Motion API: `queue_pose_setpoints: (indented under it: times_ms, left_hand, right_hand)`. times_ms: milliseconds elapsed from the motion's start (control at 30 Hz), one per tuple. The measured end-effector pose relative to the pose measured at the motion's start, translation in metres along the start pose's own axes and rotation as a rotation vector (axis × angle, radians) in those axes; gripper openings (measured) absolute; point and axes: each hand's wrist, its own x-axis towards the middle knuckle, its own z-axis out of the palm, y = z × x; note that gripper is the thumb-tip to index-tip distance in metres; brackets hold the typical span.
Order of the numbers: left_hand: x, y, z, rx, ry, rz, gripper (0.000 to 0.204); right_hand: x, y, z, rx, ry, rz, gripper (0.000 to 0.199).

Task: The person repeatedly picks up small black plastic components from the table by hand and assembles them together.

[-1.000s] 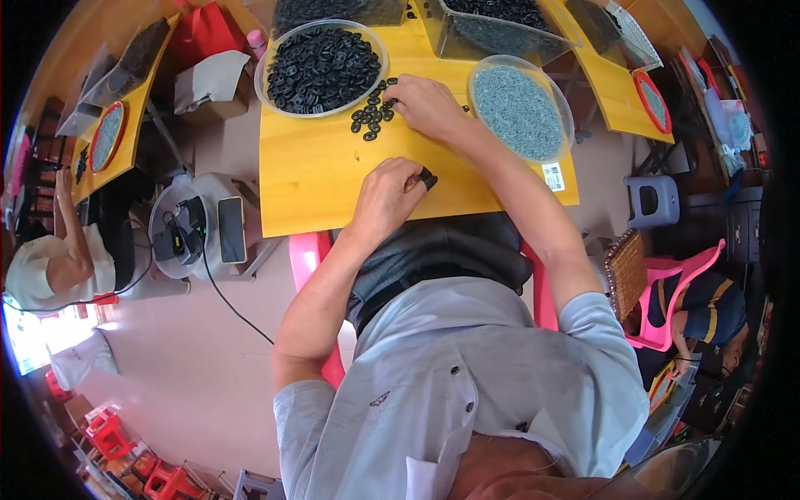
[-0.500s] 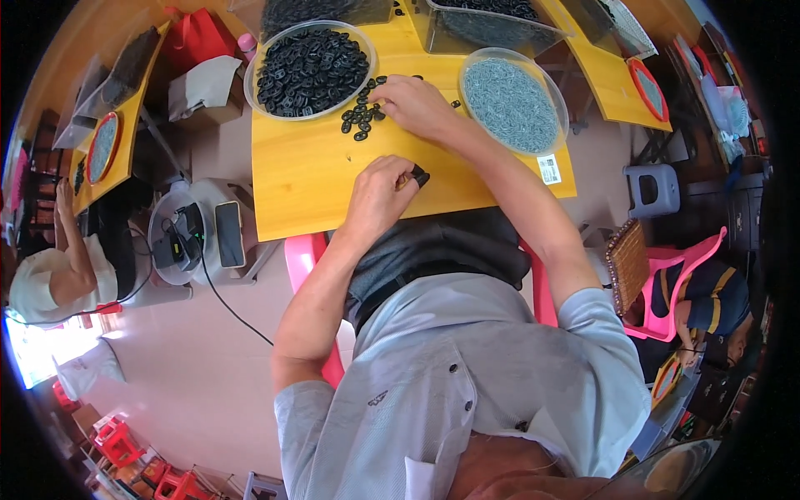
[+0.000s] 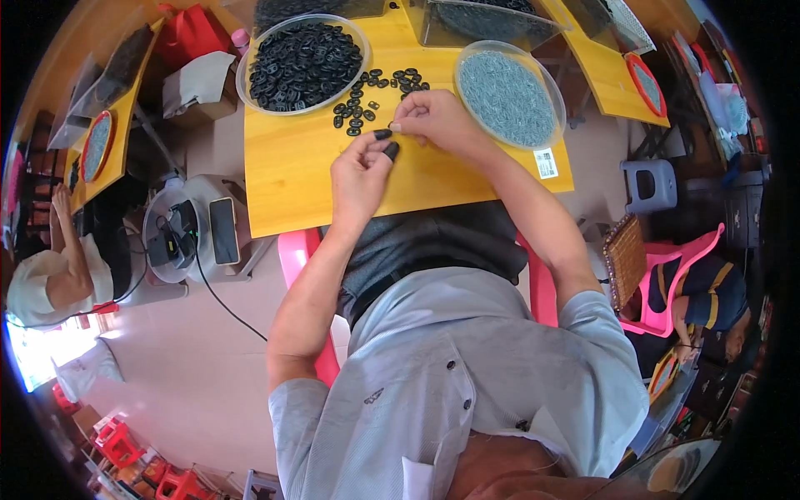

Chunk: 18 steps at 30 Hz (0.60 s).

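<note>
My left hand [image 3: 360, 177] pinches a small black ring [image 3: 383, 134] at its fingertips over the yellow table [image 3: 292, 175], with another black piece [image 3: 392, 150] just under the thumb. My right hand [image 3: 433, 117] meets it from the right, fingertips closed on a tiny metal part that is too small to make out. A loose scatter of black rings [image 3: 371, 92] lies just beyond both hands. A clear bowl of black rings [image 3: 302, 60] stands at the far left and a clear bowl of small grey metal parts [image 3: 508, 93] at the right.
Clear bins [image 3: 492, 18] line the table's far edge. A round stool with a phone and a cable [image 3: 187, 233] stands left of the table. A person [image 3: 50, 275] sits at the left, another on a pink chair [image 3: 700, 292] at the right. A grey stool [image 3: 650, 185] is nearby.
My right hand has come back from the scattered rings toward my left hand. My left hand has lifted off the table edge, and the fingertips now meet above the table.
</note>
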Motion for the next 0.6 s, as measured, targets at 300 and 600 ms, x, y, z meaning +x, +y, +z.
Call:
queue_pose_setpoints:
  times_ms: [300, 600]
  left_hand:
    - [0.004, -0.002, -0.007, -0.174, -0.166, -0.061, 0.014]
    - [0.001, 0.004, -0.004, -0.397, -0.098, -0.236, 0.011]
  right_hand:
    - [-0.036, 0.008, 0.010, 0.279, 0.017, -0.010, 0.010]
    - [-0.047, 0.012, 0.014, -0.155, 0.230, -0.499, 0.012]
